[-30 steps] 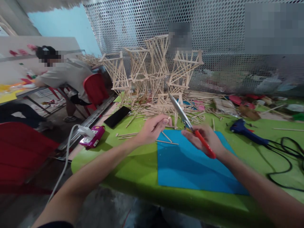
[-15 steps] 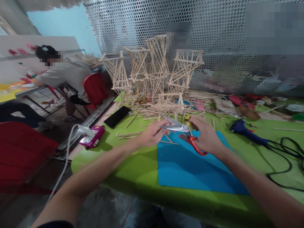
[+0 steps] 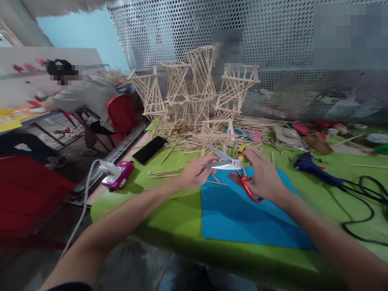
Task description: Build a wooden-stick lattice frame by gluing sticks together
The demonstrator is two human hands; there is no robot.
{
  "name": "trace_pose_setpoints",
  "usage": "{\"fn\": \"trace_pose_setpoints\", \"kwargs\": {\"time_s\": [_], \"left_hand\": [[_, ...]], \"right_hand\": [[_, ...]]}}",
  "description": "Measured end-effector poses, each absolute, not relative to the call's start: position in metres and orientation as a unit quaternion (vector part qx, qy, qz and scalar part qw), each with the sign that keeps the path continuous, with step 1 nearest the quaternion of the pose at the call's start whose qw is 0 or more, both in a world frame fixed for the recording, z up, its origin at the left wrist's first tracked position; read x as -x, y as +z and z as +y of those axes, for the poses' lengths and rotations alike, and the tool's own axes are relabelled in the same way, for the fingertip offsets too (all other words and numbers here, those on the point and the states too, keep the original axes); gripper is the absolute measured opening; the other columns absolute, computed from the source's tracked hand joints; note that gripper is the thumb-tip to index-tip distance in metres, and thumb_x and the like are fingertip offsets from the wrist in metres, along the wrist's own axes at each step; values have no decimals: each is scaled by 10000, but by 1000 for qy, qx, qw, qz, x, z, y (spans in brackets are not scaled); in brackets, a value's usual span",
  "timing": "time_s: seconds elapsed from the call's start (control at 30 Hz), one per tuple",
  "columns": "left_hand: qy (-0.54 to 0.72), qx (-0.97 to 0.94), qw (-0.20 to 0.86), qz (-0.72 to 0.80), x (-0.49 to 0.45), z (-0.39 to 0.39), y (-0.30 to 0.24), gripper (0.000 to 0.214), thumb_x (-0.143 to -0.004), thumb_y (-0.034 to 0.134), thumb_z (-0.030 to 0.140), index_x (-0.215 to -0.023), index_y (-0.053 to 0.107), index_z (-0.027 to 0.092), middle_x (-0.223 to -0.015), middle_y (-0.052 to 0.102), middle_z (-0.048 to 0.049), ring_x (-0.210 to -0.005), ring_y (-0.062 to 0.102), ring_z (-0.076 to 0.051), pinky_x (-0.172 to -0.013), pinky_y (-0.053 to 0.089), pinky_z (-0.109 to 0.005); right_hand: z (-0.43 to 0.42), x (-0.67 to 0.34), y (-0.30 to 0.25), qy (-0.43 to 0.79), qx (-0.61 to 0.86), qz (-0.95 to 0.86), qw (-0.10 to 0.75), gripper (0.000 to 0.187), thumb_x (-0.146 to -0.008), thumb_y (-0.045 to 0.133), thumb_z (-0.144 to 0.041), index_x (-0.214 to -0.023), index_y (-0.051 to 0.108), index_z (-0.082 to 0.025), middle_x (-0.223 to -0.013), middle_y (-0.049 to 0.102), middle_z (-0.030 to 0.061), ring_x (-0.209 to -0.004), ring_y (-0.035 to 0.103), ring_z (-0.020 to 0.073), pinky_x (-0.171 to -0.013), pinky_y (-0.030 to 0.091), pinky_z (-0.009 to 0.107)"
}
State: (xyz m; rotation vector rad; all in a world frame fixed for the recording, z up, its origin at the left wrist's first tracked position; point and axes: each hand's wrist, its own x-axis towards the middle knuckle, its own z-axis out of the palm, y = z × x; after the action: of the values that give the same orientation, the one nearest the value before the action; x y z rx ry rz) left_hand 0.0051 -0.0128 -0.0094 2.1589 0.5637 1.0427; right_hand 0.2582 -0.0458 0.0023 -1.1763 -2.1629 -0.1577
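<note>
My right hand [image 3: 260, 173] grips a pair of scissors [image 3: 230, 165] with red and yellow handles; the blades stand apart and point left. My left hand [image 3: 195, 171] is pinched closed right at the blade tips, apparently on a short wooden stick that I can barely see. Both hands hover over the far edge of a blue cutting mat [image 3: 242, 214] on the green table [image 3: 169, 218]. Behind them stands a frame built of wooden sticks [image 3: 197, 93], with loose sticks [image 3: 188, 141] heaped at its foot.
A black phone [image 3: 149, 149] and a pink device [image 3: 119, 174] with a white cable lie at the table's left. A blue glue gun [image 3: 312, 165] with a black cord [image 3: 363, 202] lies right. Perforated metal screen behind. A seated person [image 3: 81, 101] and red chairs [image 3: 30, 194] at left.
My right hand swung the scissors down from pointing up and away to level, blades now apart at my left hand's fingertips. Both hands have come closer together.
</note>
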Motion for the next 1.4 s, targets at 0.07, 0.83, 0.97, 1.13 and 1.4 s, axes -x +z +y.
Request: {"fn": "trace_pose_setpoints", "kwargs": {"time_s": [0.07,0.83,0.97,1.13,1.4], "left_hand": [[405,-831,322,203,-5,-12,-10,168,-1004,469,226,-1043,627,184,-759,650,10,-608,532,-108,-609,415,-227],[376,-851,303,208,-3,-7,-14,239,-1033,441,213,-1162,638,172,-717,583,16,-563,453,-108,-537,344,-228],[364,-866,268,215,1,-7,-6,244,-1006,421,180,-1043,662,167,-699,565,12,-546,424,-106,-536,343,-231],[362,-876,227,223,3,-9,3,246,-997,425,174,-958,668,169,-690,573,11,-550,418,-106,-546,349,-226],[381,-877,212,201,4,-10,9,393,-1102,392,365,-964,703,168,-757,656,-23,-569,508,-108,-561,385,-226]], "right_hand": [[-47,-258,3,-56,453,-826,331,356,-880,706,-474,-1064,521,-232,-1112,630,149,-1045,646,365,-851,529,466],[-53,-251,6,47,490,-813,310,321,-850,724,-454,-873,475,-253,-800,639,34,-682,598,219,-644,426,336],[-56,-252,7,15,497,-814,301,315,-875,668,-436,-797,419,-260,-711,593,11,-593,519,181,-605,369,319],[-56,-257,6,9,497,-820,285,305,-863,653,-400,-770,398,-260,-656,557,-12,-550,478,161,-581,329,307],[-60,-253,17,74,472,-829,291,407,-908,656,-465,-689,389,-249,-567,465,-36,-518,398,133,-551,309,295]]}}
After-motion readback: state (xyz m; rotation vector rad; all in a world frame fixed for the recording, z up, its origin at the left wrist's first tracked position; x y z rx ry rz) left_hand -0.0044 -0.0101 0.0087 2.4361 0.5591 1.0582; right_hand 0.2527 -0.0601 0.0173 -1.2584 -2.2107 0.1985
